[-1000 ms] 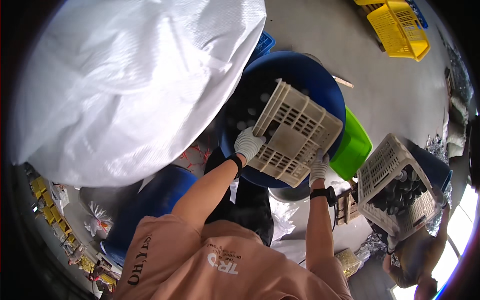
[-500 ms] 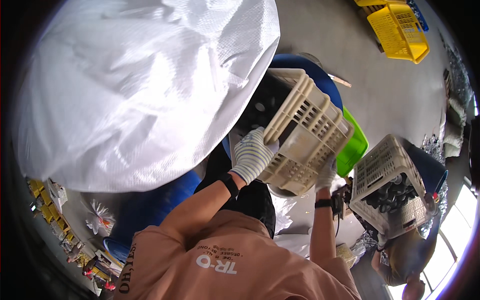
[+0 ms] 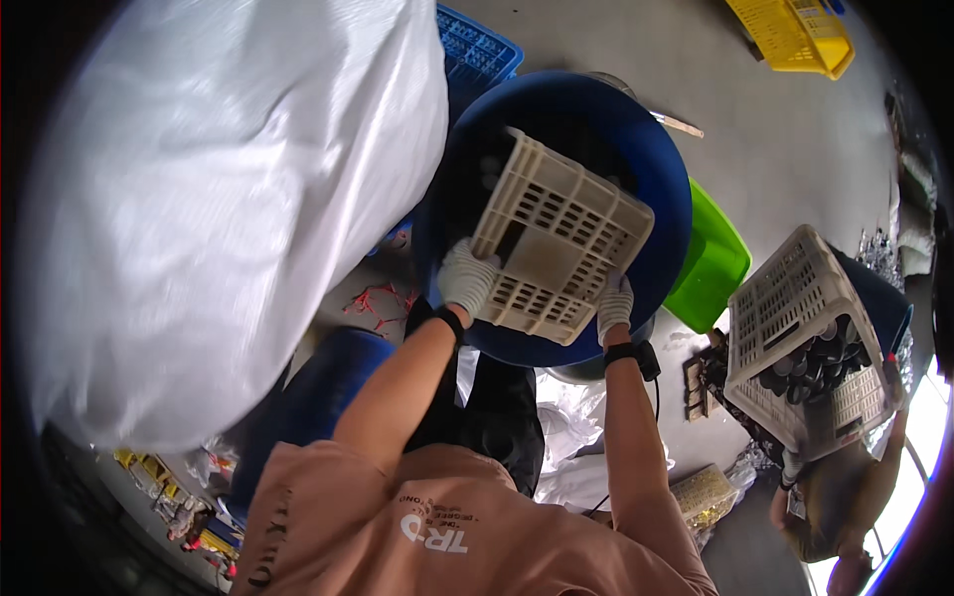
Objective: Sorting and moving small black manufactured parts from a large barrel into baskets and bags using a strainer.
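Note:
A cream slotted plastic crate [image 3: 542,253] is tipped over the mouth of a large round blue barrel [image 3: 674,214], its slotted outer side facing me. My left hand [image 3: 467,278], in a striped white glove, is closed on the crate's left edge. At its lower right corner my gloved right hand [image 3: 614,303] grips it, the fingers partly hidden. Dark contents show in the shaded barrel beyond the crate; their kind is hard to make out. The crate's inside is turned away from view.
A big white woven sack [image 3: 229,219] bulges along the left. A green tub [image 3: 711,258] stands right of the barrel. Farther right, a co-worker [image 3: 830,507] holds a cream crate [image 3: 795,328] with black rounded pieces. A blue crate [image 3: 477,50] and yellow crate [image 3: 795,35] lie beyond.
The crate and both hands have shifted left over the barrel, and the crate has turned further. More of the barrel shows, while the white sack covers less of the view's middle.

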